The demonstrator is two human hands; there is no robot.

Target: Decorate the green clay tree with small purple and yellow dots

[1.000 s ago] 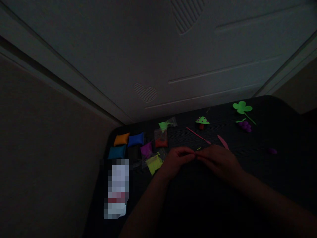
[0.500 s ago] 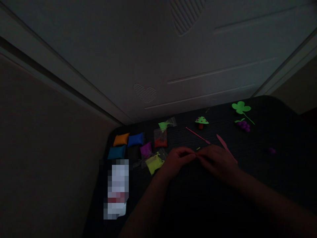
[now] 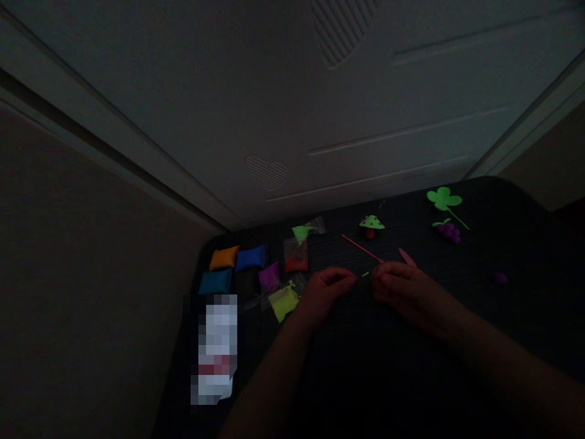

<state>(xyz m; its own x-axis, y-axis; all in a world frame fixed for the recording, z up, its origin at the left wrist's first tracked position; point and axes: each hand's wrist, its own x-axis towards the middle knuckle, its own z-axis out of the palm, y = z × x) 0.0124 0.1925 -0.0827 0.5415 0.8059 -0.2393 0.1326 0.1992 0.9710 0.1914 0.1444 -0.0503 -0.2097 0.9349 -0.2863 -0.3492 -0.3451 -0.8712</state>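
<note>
No text, label, brand or number can be read. The white-and-red upright shape (image 3: 220,332) on the dark wood-grained counter (image 3: 326,251) is pixelated, hiding any print. The only sign-like marks are striped heart reliefs (image 3: 267,172) on the pale grooved panel (image 3: 205,116).

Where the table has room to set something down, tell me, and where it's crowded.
Bare table shows between the spotted mushroom and green flower, and between the pink knife and purple lump. The picture's left is crowded, from orange packet to yellow packet. A yellow sliver lies between the left hand and right hand; below them it's too dark to tell.
</note>
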